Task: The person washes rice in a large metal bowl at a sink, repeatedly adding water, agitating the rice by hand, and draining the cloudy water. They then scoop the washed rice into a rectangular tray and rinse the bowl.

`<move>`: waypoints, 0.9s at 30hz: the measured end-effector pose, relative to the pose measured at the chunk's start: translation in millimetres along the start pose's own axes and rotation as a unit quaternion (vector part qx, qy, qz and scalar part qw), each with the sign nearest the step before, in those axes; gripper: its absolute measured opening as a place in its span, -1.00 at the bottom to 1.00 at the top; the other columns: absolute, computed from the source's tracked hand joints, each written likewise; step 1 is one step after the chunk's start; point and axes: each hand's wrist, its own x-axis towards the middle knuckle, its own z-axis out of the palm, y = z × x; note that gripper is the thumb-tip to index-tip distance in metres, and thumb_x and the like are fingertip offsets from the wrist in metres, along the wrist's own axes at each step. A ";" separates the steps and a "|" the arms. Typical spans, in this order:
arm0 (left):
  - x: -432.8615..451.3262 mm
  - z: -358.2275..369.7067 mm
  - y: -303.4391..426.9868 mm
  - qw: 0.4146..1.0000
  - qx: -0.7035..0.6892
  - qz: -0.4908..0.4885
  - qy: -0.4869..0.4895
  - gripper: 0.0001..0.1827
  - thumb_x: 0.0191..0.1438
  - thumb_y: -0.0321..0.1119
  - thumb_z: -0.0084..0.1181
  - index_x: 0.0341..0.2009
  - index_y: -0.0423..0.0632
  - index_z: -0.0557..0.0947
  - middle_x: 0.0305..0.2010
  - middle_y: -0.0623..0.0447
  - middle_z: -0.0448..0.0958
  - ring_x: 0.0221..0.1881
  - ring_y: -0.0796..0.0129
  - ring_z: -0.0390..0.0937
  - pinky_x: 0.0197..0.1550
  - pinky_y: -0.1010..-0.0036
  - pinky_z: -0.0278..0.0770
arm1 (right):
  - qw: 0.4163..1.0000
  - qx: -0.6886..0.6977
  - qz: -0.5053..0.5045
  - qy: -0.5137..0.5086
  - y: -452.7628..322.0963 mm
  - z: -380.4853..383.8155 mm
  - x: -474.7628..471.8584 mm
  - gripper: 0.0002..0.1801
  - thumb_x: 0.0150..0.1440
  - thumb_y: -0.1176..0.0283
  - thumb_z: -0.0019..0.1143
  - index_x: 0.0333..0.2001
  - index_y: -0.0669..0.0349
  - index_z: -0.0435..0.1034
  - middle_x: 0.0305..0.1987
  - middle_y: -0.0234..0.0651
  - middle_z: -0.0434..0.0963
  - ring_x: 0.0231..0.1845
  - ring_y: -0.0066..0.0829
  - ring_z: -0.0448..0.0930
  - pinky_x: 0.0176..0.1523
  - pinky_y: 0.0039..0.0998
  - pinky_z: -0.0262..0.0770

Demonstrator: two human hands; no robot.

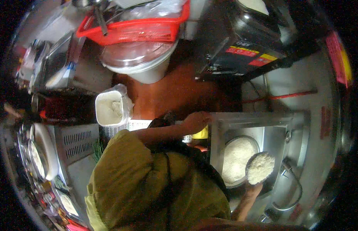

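My right hand (254, 187) holds a round bowl (260, 168) heaped with white, grainy food that looks like uncooked rice. This bowl is above the lower right part of a larger round metal basin (239, 160), which holds more of the same white grain. The basin rests inside a stainless steel sink (254, 119). My left forearm reaches across to the sink's near left corner, and my left hand (204, 116) is at the rim there, dim and blurred. Its fingers cannot be made out, and nothing is plainly seen in it.
A curved faucet (297, 190) stands along the sink's far side. A lined white bin (110, 108) is at the left. Beyond it are a lidded white tub (147, 69), a red plastic basket (138, 31) and a dark appliance (225, 57). A perforated metal cabinet (78, 141) stands behind me.
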 end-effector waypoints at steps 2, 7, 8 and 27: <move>-21.6 -15.9 9.5 0.993 0.085 0.031 0.076 -0.75 0.01 -0.34 -0.09 -0.17 -0.02 0.49 -0.18 -0.04 0.48 -0.14 0.08 0.43 -0.11 0.28 0.42 | 0.986 0.157 0.048 -0.037 -17.4 -2.4 7.6 -0.56 0.04 0.31 -0.07 0.00 0.28 0.23 -0.10 -0.23 0.42 -0.15 -0.33 0.49 -0.15 -0.29 0.48; -69.5 -64.7 25.8 0.987 0.069 0.001 0.146 -0.76 0.01 -0.36 -0.07 -0.19 -0.05 0.49 -0.18 -0.05 0.48 -0.13 0.04 0.42 -0.10 0.25 0.40 | 0.893 0.399 0.179 -0.109 -109.8 34.8 34.1 -0.54 0.05 0.30 -0.08 0.02 0.26 0.22 -0.04 -0.23 0.41 -0.09 -0.27 0.47 -0.09 -0.24 0.46; -80.2 -78.6 23.3 0.985 0.059 -0.004 0.161 -0.76 0.01 -0.36 -0.06 -0.19 -0.06 0.49 -0.18 -0.06 0.47 -0.13 0.04 0.42 -0.09 0.24 0.39 | 0.885 0.409 0.172 -0.139 -132.8 51.6 39.1 -0.54 0.06 0.29 -0.08 0.03 0.26 0.21 -0.03 -0.23 0.41 -0.07 -0.26 0.47 -0.08 -0.23 0.46; -320.0 -415.9 -63.6 0.756 -0.205 -0.095 0.614 -0.71 0.12 -0.31 -0.09 -0.12 -0.20 0.43 -0.35 0.08 0.47 -0.41 0.49 0.43 -0.37 0.58 0.41 | 0.716 0.327 0.021 -0.617 -598.7 499.1 -66.1 -0.58 0.10 0.37 -0.20 0.04 0.30 0.20 0.00 -0.17 0.40 -0.04 -0.29 0.46 0.03 -0.22 0.39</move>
